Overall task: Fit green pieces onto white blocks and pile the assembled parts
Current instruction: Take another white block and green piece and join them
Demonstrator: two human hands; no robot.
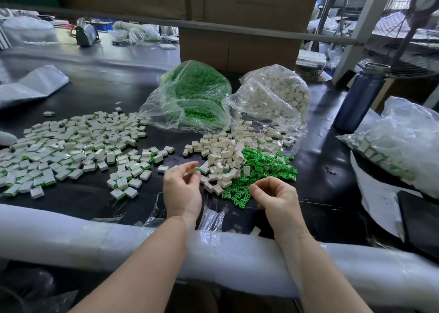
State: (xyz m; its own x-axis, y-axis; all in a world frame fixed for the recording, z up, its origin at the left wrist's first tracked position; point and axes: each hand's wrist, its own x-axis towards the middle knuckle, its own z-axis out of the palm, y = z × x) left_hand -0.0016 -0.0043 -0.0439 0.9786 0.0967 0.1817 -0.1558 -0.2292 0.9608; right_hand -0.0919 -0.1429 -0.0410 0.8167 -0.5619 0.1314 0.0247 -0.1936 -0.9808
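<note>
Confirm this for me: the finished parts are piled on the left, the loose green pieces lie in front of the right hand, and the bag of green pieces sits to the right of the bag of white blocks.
One error: the head view shows the bag of green pieces to the left of the bag of white blocks, not the right. The finished parts are on the left, and the loose green pieces lie in front of the right hand.

left grip point(183, 184) curled, blurred | right grip point(273, 195) curled | white blocks point(221, 155) beside green pieces point(263, 167)

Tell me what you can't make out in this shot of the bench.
Head view only:
- Left hand: motion blur at the fingertips hides whether it pinches anything.
- Right hand: curled fingers hide its palm.
- Bag of finished parts: cut off by the right edge.
- Pile of assembled parts: runs past the left edge.
</note>
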